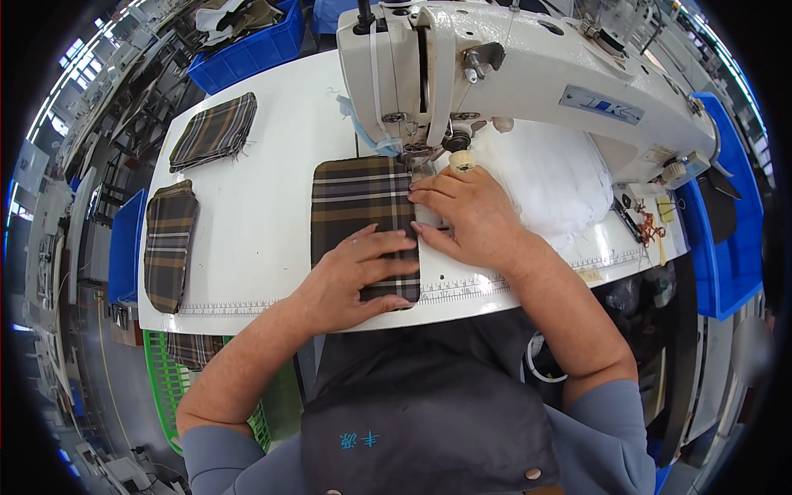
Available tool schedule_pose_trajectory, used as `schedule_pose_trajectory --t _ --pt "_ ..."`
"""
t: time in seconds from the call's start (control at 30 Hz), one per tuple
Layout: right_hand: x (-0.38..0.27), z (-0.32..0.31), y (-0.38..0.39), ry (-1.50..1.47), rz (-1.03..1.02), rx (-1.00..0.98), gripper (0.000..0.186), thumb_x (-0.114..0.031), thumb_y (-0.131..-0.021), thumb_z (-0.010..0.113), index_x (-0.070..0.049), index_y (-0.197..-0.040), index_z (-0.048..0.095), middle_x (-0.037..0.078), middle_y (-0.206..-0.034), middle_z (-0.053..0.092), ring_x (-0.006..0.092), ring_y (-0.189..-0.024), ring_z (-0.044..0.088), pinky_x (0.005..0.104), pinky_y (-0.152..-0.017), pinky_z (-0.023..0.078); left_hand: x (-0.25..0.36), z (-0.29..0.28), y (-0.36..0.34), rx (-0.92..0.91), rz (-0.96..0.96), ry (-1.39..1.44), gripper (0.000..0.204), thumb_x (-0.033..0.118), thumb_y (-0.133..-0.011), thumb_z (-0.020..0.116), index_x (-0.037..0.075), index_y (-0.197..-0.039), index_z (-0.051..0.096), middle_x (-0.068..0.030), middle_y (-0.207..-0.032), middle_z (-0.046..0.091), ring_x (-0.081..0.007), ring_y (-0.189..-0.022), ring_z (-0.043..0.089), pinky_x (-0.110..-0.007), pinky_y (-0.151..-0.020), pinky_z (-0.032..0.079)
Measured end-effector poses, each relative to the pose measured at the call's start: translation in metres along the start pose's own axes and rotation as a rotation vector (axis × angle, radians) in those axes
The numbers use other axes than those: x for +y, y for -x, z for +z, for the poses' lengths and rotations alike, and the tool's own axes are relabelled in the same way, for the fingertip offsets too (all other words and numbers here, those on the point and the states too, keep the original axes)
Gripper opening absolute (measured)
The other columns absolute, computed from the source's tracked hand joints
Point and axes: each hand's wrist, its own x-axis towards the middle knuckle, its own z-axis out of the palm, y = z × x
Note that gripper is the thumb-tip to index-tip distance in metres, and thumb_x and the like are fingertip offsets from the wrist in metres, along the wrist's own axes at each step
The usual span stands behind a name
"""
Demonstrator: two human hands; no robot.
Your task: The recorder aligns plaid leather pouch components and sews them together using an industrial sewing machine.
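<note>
A brown plaid fabric piece (pixel 346 194) with rounded corners lies flat on the white sewing table (pixel 247 239), its far right corner by the needle area of a white sewing machine (pixel 528 62). My left hand (pixel 356 276) rests on the fabric's near half, fingers spread and pointing right. At the fabric's right edge lies my right hand (pixel 462 210), its fingertips touching that edge just below the presser foot, which is mostly hidden. The fingers of both hands are stretched out, with nothing gripped in them.
Two stacks of plaid pieces, a far one (pixel 214 132) and a near one (pixel 171 247), lie at the table's left. White cloth (pixel 549 177) sits under the machine arm. Blue bins (pixel 247 54) stand around, and a green basket (pixel 165 396) holds plaid fabric below. Small tools (pixel 631 219) lie right.
</note>
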Motion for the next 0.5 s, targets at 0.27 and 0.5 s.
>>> schedule_pose_trajectory --t 0.27,0.5 --pt "0.000 0.000 0.001 0.016 0.029 -0.016 0.035 -0.029 -0.079 0.074 -0.004 -0.103 0.071 0.004 -0.108 0.069 0.0237 -0.099 0.060 0.0369 -0.082 0.047 -0.013 -0.005 -0.012 0.021 0.031 0.077 0.034 0.012 -0.075 0.082 0.012 -0.108 0.075 -0.0063 -0.127 0.064 -0.0282 -0.118 0.060 -0.042 -0.101 0.047" --pt "0.000 0.002 0.001 0.030 0.047 -0.035 0.031 -0.024 -0.081 0.072 -0.005 -0.105 0.071 0.004 -0.109 0.069 0.0242 -0.101 0.060 0.0380 -0.083 0.048 -0.029 -0.008 -0.026 0.066 0.025 0.008 0.027 0.006 -0.077 0.079 0.006 -0.104 0.076 -0.0077 -0.122 0.067 -0.0277 -0.115 0.063 -0.039 -0.096 0.052"
